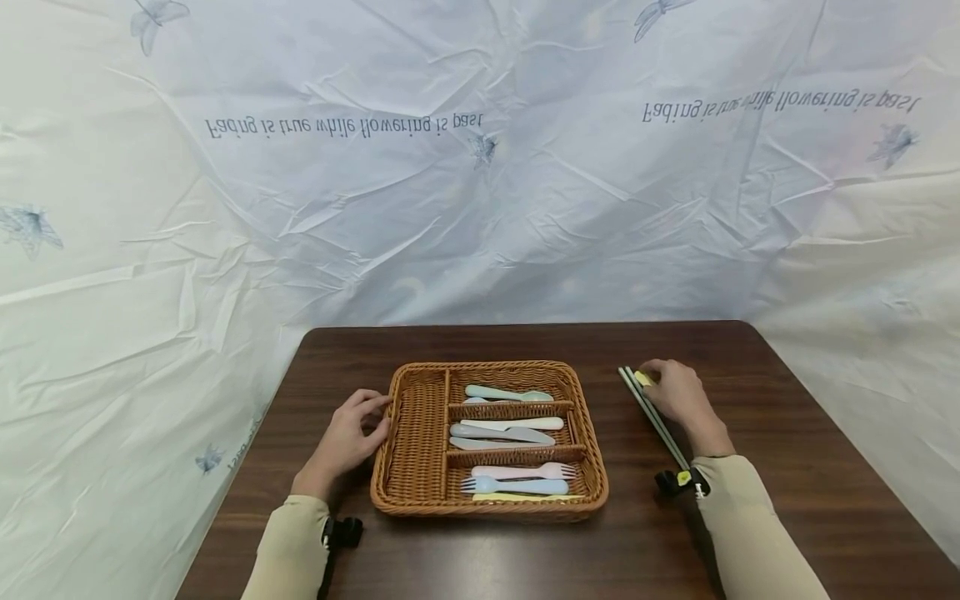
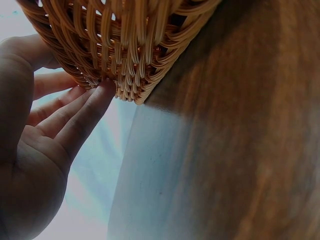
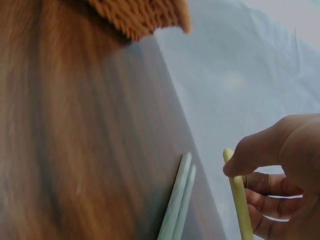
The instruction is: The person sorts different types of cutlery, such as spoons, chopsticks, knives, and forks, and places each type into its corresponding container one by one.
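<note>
My left hand [image 1: 347, 437] rests its fingertips on the left side of a brown wicker cutlery basket [image 1: 378, 467]; in the left wrist view its extended fingers [image 2: 82, 117] press the woven wall. To the right of the basket, my right hand [image 1: 678, 398] pinches a yellow utensil [image 3: 241, 207] by its rounded end between thumb and fingers. The utensil's other end is out of sight. Beside that hand, a pair of light green chopsticks [image 1: 654, 417] lies on the table, apart from the fingers.
The basket's back right compartment holds a green spoon [image 1: 506, 393], the middle one knives [image 1: 502, 444], the front one forks, pink [image 1: 517, 472] and blue [image 1: 517, 486], and a yellow piece [image 1: 495, 497]. A dark wooden table [image 1: 465, 558] carries everything; a white printed sheet [image 1: 480, 225] hangs behind.
</note>
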The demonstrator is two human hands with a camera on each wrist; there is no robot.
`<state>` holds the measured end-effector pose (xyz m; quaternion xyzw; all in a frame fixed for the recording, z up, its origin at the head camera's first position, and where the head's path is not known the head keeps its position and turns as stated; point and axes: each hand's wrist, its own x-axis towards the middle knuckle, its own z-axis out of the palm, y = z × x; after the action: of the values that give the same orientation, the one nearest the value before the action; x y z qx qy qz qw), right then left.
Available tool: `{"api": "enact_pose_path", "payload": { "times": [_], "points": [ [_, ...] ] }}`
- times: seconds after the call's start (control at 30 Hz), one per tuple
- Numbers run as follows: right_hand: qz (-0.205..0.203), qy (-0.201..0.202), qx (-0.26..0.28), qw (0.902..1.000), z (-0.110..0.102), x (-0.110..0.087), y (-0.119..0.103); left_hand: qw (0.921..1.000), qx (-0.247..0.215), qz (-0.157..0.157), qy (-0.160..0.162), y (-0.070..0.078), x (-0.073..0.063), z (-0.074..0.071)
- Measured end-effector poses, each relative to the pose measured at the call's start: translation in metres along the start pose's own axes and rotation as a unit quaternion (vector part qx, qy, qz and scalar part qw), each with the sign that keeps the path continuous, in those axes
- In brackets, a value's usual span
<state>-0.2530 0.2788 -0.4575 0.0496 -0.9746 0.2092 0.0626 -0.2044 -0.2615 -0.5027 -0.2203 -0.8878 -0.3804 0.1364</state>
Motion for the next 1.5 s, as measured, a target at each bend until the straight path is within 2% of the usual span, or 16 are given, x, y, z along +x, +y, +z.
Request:
{"api": "enact_pose_path", "payload": {
  "times": [0.37,0.77,1.13,1.5],
  "points": [
    [-0.049,0.023,0.018,0.9984,-0.008,0.009,-0.034,1.0,0.004,0.002,0.002,0.001,0.0,-0.001],
    [-0.072,0.027,0.033,0.9965,-0.014,0.02,-0.073,1.0,-0.005,0.001,0.0,0.003,0.0,-0.001],
    [-0.102,0.033,0.057,0.9926,-0.01,0.031,-0.106,1.0,-0.004,-0.002,-0.003,0.004,0.001,-0.002],
    [-0.144,0.017,0.06,0.9876,-0.002,0.035,-0.142,1.0,0.002,-0.007,-0.007,0.005,0.001,-0.003]
  ]
}}
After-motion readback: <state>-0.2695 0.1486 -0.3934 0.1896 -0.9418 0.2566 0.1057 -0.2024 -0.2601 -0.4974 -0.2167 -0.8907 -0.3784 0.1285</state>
